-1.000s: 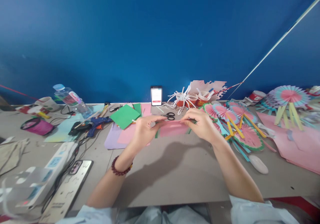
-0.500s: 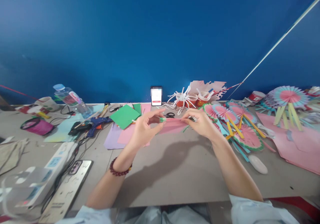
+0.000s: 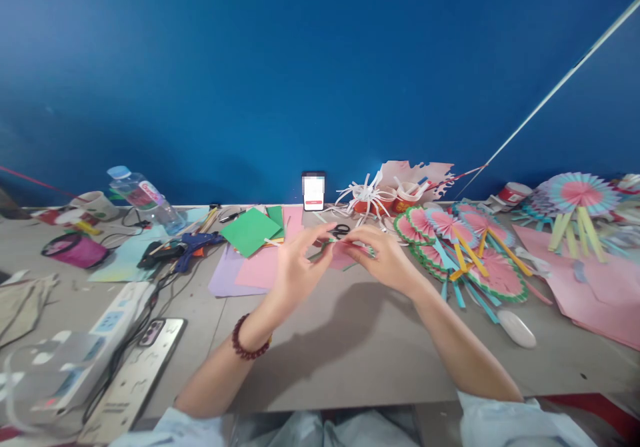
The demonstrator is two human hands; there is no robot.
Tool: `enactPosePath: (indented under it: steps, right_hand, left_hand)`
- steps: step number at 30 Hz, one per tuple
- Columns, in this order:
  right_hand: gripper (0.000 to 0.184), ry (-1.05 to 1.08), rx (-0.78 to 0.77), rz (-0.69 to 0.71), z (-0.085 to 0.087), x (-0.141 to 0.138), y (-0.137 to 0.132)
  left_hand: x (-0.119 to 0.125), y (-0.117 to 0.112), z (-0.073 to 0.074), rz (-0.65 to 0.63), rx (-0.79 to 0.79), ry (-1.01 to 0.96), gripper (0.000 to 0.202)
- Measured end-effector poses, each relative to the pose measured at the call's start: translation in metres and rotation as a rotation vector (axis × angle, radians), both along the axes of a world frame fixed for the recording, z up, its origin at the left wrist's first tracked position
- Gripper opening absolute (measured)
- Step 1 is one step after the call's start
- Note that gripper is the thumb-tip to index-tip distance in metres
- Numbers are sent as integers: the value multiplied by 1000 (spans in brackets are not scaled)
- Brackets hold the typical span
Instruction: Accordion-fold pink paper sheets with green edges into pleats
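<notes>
A narrow, pleated-looking paper strip, pink with green at its end, is held above the table between my two hands. My left hand pinches its left part between thumb and fingers, a dark red bead bracelet on that wrist. Close by on the right, my right hand pinches the other part with its fingertips. Fingers cover most of the strip, so its full shape is hidden. Black-handled scissors lie just behind the fingertips.
Left are green paper sheets, a blue glue gun, a water bottle, a power strip and a phone. A lit phone leans on the wall. Right are watermelon-patterned paper fans and a white mouse.
My hands have drawn closer together, the left shifting right and the right shifting left. Less of the paper strip shows between them.
</notes>
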State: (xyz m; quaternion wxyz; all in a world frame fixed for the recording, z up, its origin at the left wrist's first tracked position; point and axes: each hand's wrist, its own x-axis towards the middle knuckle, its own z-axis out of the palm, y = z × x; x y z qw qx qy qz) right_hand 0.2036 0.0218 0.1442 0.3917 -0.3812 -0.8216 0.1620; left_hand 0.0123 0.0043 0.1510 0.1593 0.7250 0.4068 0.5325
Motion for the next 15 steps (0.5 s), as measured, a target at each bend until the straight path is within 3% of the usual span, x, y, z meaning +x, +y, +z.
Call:
enactPosePath:
  steps: [9, 15]
  right_hand:
    - [14, 188, 49, 31, -10, -10, 4]
    - [11, 239, 115, 36, -8, -15, 0]
  left_hand:
    - [5, -9, 0, -51, 47, 23, 29]
    - [3, -8, -3, -20, 230, 166, 33]
